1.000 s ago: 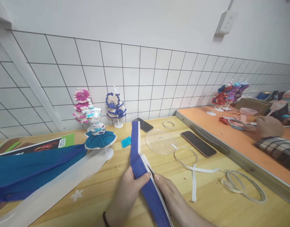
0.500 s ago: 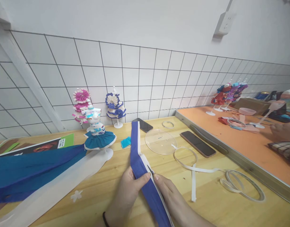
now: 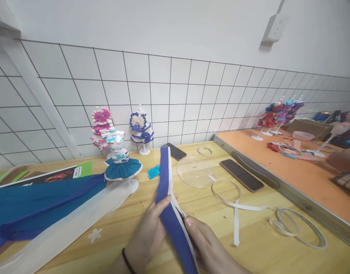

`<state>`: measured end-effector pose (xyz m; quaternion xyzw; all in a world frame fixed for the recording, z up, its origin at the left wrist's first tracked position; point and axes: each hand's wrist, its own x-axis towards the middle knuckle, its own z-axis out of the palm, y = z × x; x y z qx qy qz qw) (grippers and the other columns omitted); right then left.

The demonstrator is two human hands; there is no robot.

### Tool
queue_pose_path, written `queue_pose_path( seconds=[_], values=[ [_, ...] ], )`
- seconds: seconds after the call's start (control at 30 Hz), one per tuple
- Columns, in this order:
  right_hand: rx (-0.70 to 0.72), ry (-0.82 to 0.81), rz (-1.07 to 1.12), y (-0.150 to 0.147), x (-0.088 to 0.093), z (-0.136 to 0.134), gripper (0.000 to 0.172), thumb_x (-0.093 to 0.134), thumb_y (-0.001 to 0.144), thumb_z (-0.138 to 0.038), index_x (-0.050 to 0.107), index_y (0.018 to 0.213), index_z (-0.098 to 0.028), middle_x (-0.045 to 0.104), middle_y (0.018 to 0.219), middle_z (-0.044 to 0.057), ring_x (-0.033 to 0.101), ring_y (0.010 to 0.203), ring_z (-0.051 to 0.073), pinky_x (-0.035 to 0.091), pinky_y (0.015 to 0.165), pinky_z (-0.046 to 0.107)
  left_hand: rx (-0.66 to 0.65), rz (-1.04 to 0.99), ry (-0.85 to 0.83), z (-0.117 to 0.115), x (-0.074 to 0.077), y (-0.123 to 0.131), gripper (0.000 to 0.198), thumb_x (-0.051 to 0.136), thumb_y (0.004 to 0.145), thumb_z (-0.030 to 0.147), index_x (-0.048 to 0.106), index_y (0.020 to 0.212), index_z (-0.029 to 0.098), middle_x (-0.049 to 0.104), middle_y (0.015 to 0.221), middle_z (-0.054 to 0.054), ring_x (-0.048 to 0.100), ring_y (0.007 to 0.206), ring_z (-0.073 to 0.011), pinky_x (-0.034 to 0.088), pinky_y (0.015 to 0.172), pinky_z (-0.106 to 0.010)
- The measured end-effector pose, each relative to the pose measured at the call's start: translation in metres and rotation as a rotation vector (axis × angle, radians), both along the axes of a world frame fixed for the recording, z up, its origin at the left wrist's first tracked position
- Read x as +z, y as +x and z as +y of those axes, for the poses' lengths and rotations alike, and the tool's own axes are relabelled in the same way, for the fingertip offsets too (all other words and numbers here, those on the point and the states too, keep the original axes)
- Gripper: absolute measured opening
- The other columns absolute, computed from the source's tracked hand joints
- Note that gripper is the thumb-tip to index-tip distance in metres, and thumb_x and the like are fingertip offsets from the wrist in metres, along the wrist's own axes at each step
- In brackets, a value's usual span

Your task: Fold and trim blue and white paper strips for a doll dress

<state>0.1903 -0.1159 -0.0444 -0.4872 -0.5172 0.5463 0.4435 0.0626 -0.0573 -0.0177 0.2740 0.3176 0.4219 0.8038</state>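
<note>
A long purple strip (image 3: 175, 220) with a white edge runs from mid-table down past the bottom of the view. My left hand (image 3: 152, 224) grips it, thumb on top and fingers beneath. Against its right edge, my right hand (image 3: 203, 239) is closed on a small dark pointed tool (image 3: 180, 214), mostly hidden by the fingers. Left of the strip stands a small white dress form (image 3: 118, 146) in a teal skirt. A pleated turquoise piece (image 3: 153, 172) lies just left of the strip's upper end.
Two phones (image 3: 241, 175), a clear disc (image 3: 196, 172) and tape rolls (image 3: 302, 228) lie on the right. Teal fabric (image 3: 49, 201), white fabric (image 3: 78, 224) and a white star (image 3: 94, 235) are left. Another person's hand (image 3: 342, 160) rests at the orange table (image 3: 283, 163).
My left hand has moved up along the strip, its thumb now farther from the tool. My right hand has shifted slightly down. The view has shifted a little.
</note>
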Motion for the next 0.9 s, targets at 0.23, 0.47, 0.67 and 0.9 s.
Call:
queue_pose_path(
  seconds=[0.23, 0.47, 0.67, 0.9],
  values=[
    [-0.009, -0.070, 0.106, -0.003, -0.008, 0.001, 0.042, 0.036, 0.088, -0.055, 0.042, 0.068, -0.019, 0.030, 0.053, -0.008, 0.024, 0.047, 0.008, 0.018, 0.046, 0.022, -0.004, 0.014, 0.168, 0.003, 0.001, -0.005, 0.008, 0.068, 0.070, 0.019, 0.063, 0.074, 0.014, 0.064, 0.065, -0.002, 0.057, 0.057, -0.0120, 0.047, 0.059, -0.024],
    [0.011, -0.135, 0.180, -0.006, -0.002, 0.000, 0.043, 0.037, 0.085, -0.061, 0.038, 0.069, -0.021, 0.021, 0.050, -0.010, 0.013, 0.039, 0.006, 0.009, 0.037, 0.022, 0.055, 0.104, 0.227, 0.001, -0.002, -0.002, 0.018, 0.068, 0.071, 0.020, 0.062, 0.088, 0.016, 0.065, 0.075, -0.001, 0.057, 0.066, -0.0111, 0.047, 0.067, -0.024],
    [-0.005, -0.100, 0.125, -0.005, -0.002, 0.001, 0.048, 0.029, 0.086, -0.062, 0.035, 0.061, -0.022, 0.031, 0.039, -0.010, 0.026, 0.031, 0.007, 0.022, 0.033, 0.020, 0.029, 0.150, 0.278, 0.000, -0.003, 0.001, 0.022, 0.067, 0.071, 0.020, 0.061, 0.091, 0.016, 0.065, 0.084, -0.003, 0.057, 0.074, -0.0144, 0.046, 0.070, -0.027],
    [-0.053, -0.078, 0.147, -0.010, 0.000, -0.001, 0.045, 0.035, 0.087, -0.058, 0.045, 0.066, -0.020, 0.044, 0.045, -0.007, 0.042, 0.039, 0.009, 0.036, 0.040, 0.019, 0.088, 0.237, 0.310, 0.003, 0.000, -0.003, 0.027, 0.067, 0.071, 0.024, 0.060, 0.096, 0.018, 0.064, 0.088, -0.003, 0.058, 0.075, -0.0147, 0.047, 0.070, -0.028]
  ],
)
